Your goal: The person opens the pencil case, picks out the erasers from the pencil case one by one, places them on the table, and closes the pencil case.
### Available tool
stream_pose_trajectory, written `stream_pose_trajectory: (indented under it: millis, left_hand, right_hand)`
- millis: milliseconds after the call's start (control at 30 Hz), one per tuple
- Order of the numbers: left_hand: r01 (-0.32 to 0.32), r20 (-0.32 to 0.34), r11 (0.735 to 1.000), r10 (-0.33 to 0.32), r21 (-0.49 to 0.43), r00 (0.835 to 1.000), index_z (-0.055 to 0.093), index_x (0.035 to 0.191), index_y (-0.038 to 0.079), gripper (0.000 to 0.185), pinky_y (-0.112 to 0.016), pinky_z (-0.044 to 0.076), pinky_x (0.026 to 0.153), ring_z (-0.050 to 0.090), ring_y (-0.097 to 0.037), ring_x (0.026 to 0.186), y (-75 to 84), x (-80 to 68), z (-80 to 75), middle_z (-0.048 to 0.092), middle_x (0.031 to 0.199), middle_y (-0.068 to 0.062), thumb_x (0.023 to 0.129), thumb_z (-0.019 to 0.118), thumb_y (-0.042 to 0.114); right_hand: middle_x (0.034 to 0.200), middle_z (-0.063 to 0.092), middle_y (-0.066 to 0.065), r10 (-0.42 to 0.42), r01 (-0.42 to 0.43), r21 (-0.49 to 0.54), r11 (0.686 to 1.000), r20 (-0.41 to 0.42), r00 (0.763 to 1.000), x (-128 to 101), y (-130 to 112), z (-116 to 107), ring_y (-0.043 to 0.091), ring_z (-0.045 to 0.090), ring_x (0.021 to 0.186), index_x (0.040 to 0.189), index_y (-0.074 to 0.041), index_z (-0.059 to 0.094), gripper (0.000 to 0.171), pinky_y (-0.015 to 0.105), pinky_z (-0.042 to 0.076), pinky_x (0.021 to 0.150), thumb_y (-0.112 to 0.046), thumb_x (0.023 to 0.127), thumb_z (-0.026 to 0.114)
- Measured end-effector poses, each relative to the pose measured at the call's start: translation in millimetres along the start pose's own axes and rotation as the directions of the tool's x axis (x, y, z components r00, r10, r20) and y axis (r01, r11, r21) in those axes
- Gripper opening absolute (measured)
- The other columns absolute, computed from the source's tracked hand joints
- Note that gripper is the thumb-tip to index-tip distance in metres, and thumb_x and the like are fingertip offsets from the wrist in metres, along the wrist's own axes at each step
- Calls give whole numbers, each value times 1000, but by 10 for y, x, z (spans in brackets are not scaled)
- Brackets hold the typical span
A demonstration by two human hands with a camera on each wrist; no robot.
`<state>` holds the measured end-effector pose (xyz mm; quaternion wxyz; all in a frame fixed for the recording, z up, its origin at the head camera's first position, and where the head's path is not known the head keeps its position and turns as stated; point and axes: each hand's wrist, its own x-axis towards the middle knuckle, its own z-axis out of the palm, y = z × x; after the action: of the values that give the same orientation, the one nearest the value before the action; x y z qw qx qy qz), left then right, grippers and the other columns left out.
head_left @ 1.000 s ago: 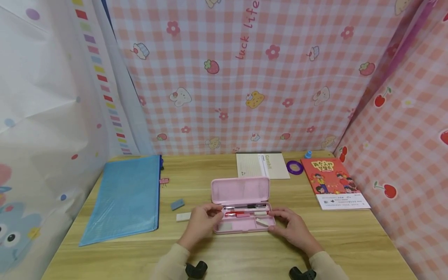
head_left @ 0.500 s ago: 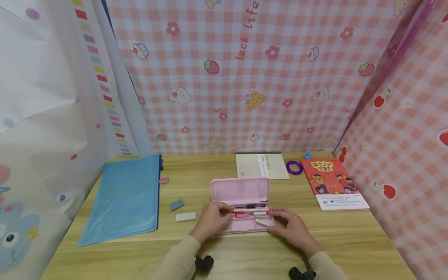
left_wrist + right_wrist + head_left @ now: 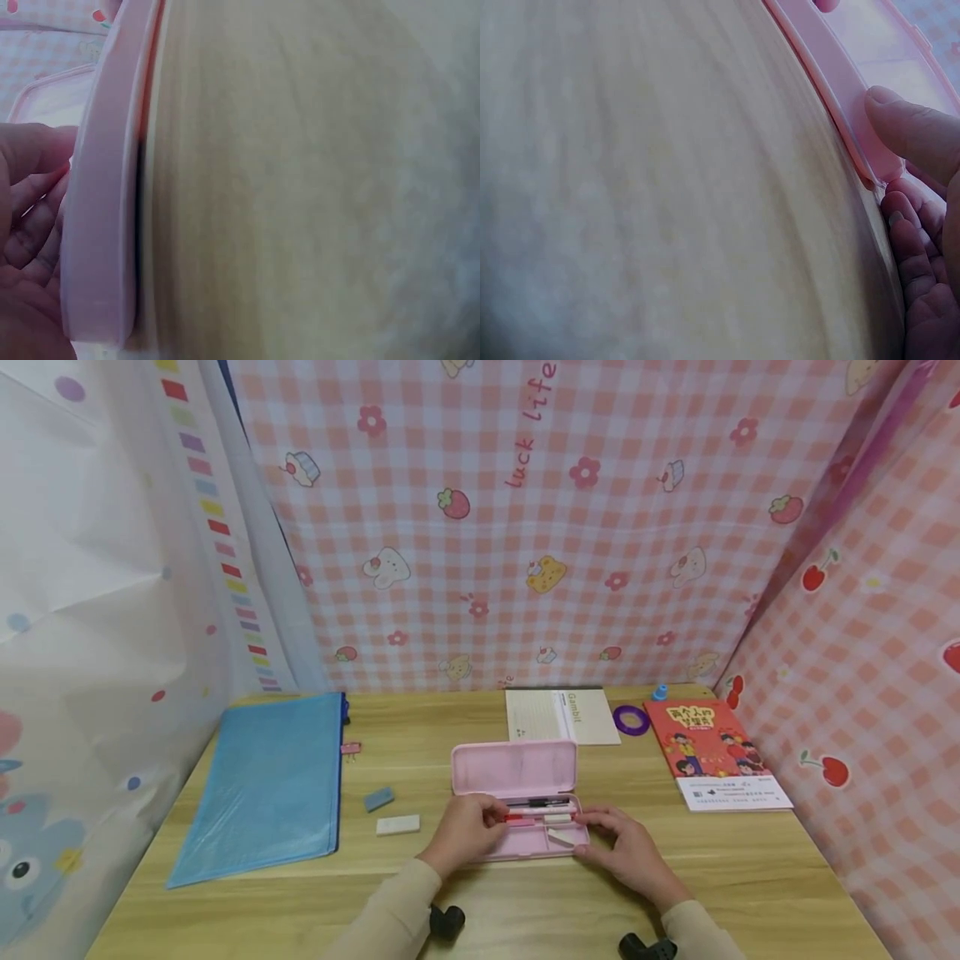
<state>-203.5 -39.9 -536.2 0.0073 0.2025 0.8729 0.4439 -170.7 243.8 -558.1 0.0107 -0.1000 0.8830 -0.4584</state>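
Note:
An open pink pencil case (image 3: 514, 767) lies on the table with its lid raised at the back. Inside are a black pen (image 3: 549, 802), a red pen (image 3: 519, 817) and small white pieces, one slanted in the front right compartment (image 3: 561, 837). My left hand (image 3: 467, 832) reaches over the case's left part, fingertips bent at the red pen; whether they pinch it is hidden. The left wrist view shows the case's pink side wall (image 3: 101, 195) beside that hand. My right hand (image 3: 626, 853) holds the case's right end, its thumb (image 3: 907, 127) against the wall in the right wrist view.
Left of the case lie a white eraser (image 3: 398, 825), a blue eraser (image 3: 378, 798), a pink binder clip (image 3: 351, 747) and a blue zip folder (image 3: 262, 785). Behind and right are a notepad (image 3: 592, 714), purple tape roll (image 3: 632, 720), blue bottle-shaped item (image 3: 659, 692) and red book (image 3: 705, 739).
My left hand has moved rightward over the pencil case, covering its left part and uncovering the white eraser on the table. The right hand and the case have stayed put.

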Motion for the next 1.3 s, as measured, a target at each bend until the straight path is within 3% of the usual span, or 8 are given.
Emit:
stream_pose_trajectory:
  millis: [267, 500, 767, 1300]
  left_hand:
    - [-27, -8, 998, 28, 63, 1000, 74, 87, 8, 12, -19, 46, 60, 52, -2, 65, 2, 7, 28, 60, 72, 8, 76, 74, 4]
    - [-53, -14, 993, 55, 109, 998, 75, 85, 10, 9, -19, 44, 61, 51, -3, 66, 27, 8, 36, 58, 72, 8, 77, 75, 7]
    - [-56, -7, 987, 58, 153, 998, 76, 83, 11, 4, -20, 41, 60, 48, -3, 65, 51, -2, 46, 55, 70, 12, 79, 75, 11]
    - [-66, -12, 979, 69, 192, 998, 74, 82, 15, 5, -22, 41, 63, 49, -4, 67, 80, -20, 46, 56, 73, 11, 81, 73, 10]
  right_hand:
    - [119, 60, -8, 5, -5, -11, 1000, 7, 1000, -14, -53, -6, 16, 54, 116, 110, -23, 70, 40, 38, 44, 98, -34, 74, 83]
    - [119, 61, 4, -31, 31, -1, 1000, -11, 999, -52, -238, -31, 27, 55, 115, 112, -10, 69, 38, 42, 45, 96, -16, 76, 82]
    - [120, 60, -6, -4, 4, -13, 1000, 6, 1000, -3, -27, -7, 18, 54, 115, 111, -22, 70, 40, 38, 44, 97, -32, 74, 83]
    - [119, 61, -6, -1, 1, 1, 1000, 1, 1000, -6, -22, -8, 19, 54, 115, 109, -23, 70, 40, 38, 44, 97, -34, 73, 83]
